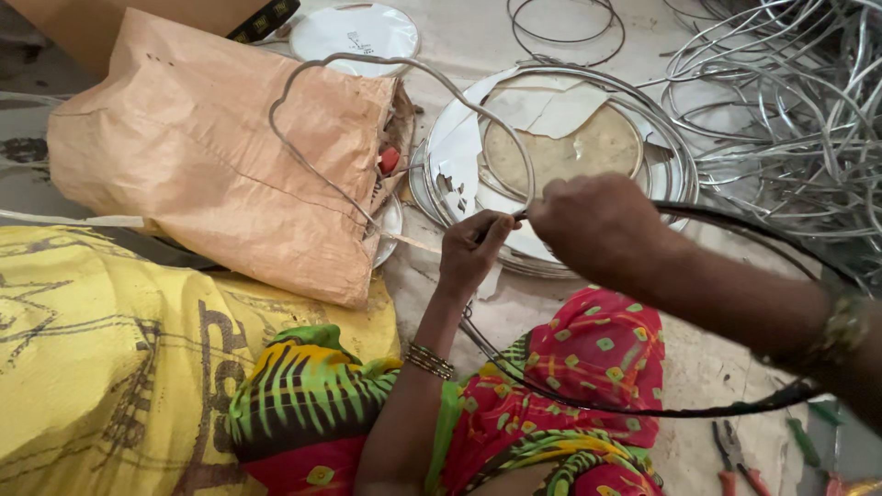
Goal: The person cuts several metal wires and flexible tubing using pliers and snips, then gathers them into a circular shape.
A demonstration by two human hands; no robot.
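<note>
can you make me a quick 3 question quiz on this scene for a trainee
1. True or false: the left hand and the right hand meet on the same black ring.
2. What lies on the floor at the lower right? A) a hammer B) pliers with red handles C) a paintbrush
3. Fill in: the bent grey wire arches over a tan ____.

Key
1. True: both hands pinch it at one spot, in front of the stack of round metal discs.
2. B
3. sack
</note>
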